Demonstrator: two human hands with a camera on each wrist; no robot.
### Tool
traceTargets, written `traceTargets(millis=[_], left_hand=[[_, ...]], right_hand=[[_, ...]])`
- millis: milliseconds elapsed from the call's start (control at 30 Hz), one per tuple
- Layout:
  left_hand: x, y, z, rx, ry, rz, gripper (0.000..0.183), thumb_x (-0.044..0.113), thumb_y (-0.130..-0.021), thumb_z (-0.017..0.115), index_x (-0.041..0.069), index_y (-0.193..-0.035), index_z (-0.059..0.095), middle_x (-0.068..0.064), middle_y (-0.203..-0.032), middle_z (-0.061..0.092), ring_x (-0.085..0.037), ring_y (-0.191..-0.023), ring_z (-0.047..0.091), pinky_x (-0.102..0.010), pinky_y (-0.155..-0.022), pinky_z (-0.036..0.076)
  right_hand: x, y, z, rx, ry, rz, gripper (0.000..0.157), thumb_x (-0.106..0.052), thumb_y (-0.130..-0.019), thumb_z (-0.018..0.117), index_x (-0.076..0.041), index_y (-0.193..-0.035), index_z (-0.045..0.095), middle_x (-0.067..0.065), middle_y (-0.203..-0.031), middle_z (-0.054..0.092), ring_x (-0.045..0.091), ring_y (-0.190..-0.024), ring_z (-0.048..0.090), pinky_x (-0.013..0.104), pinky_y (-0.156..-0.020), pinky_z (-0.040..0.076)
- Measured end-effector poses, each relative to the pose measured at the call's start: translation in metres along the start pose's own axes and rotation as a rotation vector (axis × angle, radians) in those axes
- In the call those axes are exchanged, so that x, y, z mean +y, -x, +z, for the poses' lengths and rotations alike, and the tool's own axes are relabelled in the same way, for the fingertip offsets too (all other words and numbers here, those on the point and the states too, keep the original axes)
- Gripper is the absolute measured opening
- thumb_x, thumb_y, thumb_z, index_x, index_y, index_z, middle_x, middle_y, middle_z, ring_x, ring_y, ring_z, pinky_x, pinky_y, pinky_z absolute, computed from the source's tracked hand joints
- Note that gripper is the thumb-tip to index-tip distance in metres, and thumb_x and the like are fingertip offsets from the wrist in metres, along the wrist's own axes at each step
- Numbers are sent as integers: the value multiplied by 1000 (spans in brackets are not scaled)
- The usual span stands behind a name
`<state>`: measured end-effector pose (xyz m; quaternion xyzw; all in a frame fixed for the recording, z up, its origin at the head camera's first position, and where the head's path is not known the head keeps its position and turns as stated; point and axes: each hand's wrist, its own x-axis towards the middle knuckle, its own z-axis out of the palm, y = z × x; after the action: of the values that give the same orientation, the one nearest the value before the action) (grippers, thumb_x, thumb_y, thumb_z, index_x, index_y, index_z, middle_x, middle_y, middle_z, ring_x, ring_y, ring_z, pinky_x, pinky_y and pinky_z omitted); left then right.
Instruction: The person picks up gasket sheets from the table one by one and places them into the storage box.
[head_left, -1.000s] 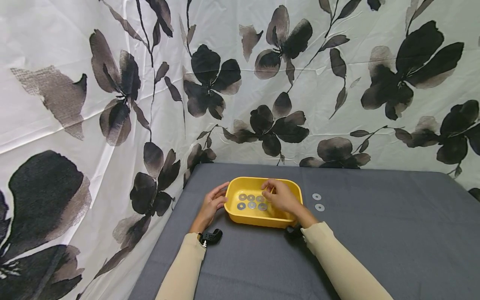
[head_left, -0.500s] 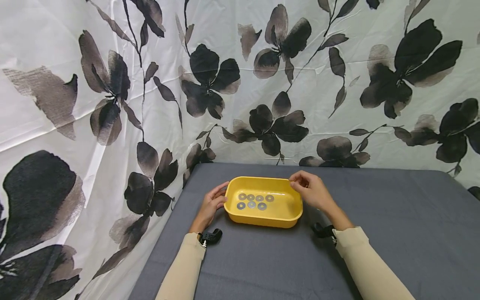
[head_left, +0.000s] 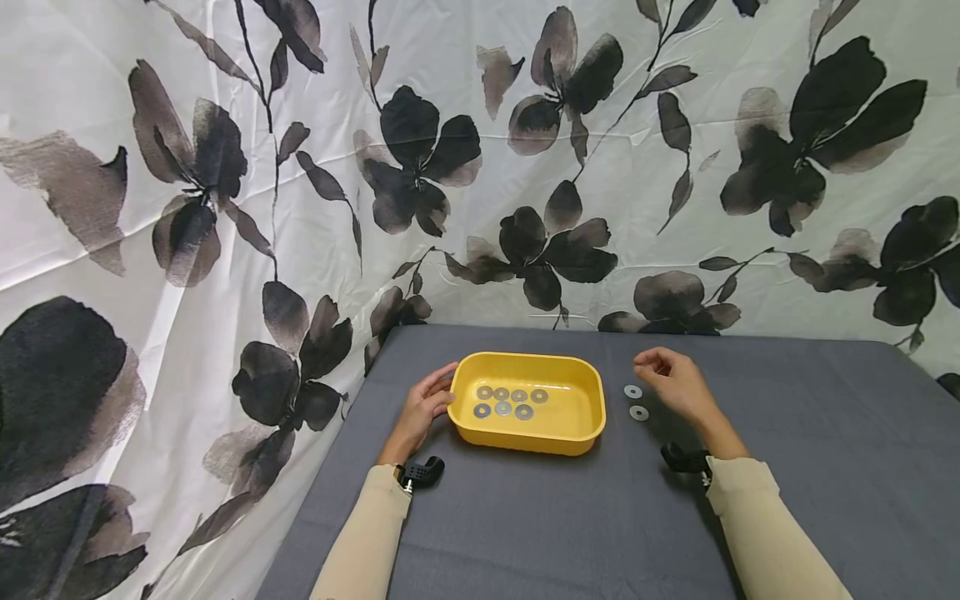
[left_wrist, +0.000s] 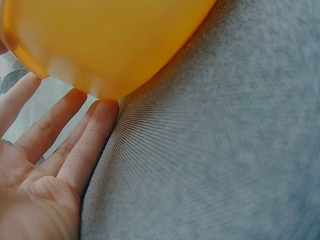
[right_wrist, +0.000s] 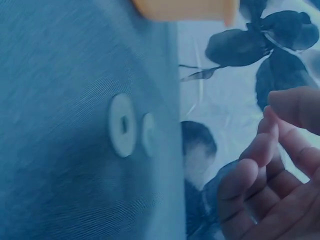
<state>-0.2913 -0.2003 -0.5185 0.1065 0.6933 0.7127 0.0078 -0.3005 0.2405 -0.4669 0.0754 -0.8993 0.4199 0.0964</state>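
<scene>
Beside the left end of a yellow plastic bin (head_left: 517, 442) is my left hand (head_left: 420, 417). In the left wrist view its straight fingertips touch the bin's wall (left_wrist: 115, 50). Several flat metal washers (head_left: 530, 412) lie in two rows on the bin's floor, towards its left. Right of the bin, two more washers lie on the table: a far washer (head_left: 627, 391) and a near washer (head_left: 645, 414). Just to their right, my right hand (head_left: 678, 387) hovers with loosely bent fingers and nothing visible in them. The right wrist view shows the nearer washer (right_wrist: 115, 125) apart from the fingers.
A grey cloth covers the table (head_left: 795, 450). White fabric with dark flowers (head_left: 675, 167) hangs behind the table and along its left side. Each wrist wears a black strap with a camera (head_left: 426, 472).
My right hand has left the bin and moved right over its rim to beside the two loose washers. One more washer shows in the back row. My left hand has stayed put.
</scene>
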Motion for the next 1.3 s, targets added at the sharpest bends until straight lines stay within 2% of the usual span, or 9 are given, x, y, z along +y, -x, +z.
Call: traceTargets(millis=[133, 367, 567, 800, 933, 1133, 1300], left_hand=[[0, 0, -1, 2, 4, 1, 57, 4, -94, 59, 14, -150, 53, -22, -147, 56, -39, -131, 57, -26, -87, 58], [0, -1, 0, 15, 3, -5, 56, 3, -93, 60, 17, -148, 55, -19, -145, 59, -32, -127, 61, -27, -87, 58], [2, 0, 0, 17, -1, -10, 56, 5, -93, 60, 18, -147, 57, -18, -144, 60, -31, -126, 62, -27, -87, 58], [2, -1, -1, 14, 1, -17, 56, 6, -92, 62, 19, -147, 57, -18, -145, 60, -33, -128, 61, -27, -88, 58], [2, -1, 0, 14, 1, -15, 57, 7, -92, 62, 18, -148, 56, -19, -144, 60, -29, -124, 63, -28, -88, 58], [2, -1, 1, 18, 6, -15, 58, 5, -92, 61, 14, -149, 54, -21, -145, 59, -22, -119, 65, -28, -87, 59], [2, -1, 2, 21, 9, -13, 56, 4, -94, 60, 15, -148, 55, -21, -144, 59, -26, -121, 65, -28, -87, 59]], right_hand=[[9, -1, 6, -56, 45, 52, 28, -19, -100, 64, 1, -120, 66, 11, -91, 62, 20, -76, 53, 30, -62, 44], [18, 0, 16, -164, 85, 145, 39, -22, -99, 65, 4, -127, 60, 11, -90, 60, 20, -71, 53, 33, -61, 44], [21, -2, 16, -193, 113, 201, 39, -21, -98, 65, 5, -126, 60, 14, -92, 62, 23, -75, 56, 33, -63, 44], [23, -10, 18, -215, 139, 272, 33, -19, -96, 67, 3, -121, 63, 20, -104, 65, 26, -85, 57, 32, -68, 45], [21, -15, 18, -219, 158, 310, 30, -18, -93, 69, 2, -114, 64, 19, -103, 65, 27, -86, 58, 33, -69, 46], [17, -21, 15, -234, 191, 331, 30, -17, -89, 72, 4, -108, 64, 21, -104, 66, 31, -90, 59, 38, -76, 47], [16, -22, 15, -244, 201, 346, 31, -18, -89, 72, 4, -108, 61, 21, -103, 63, 32, -91, 57, 39, -78, 46]])
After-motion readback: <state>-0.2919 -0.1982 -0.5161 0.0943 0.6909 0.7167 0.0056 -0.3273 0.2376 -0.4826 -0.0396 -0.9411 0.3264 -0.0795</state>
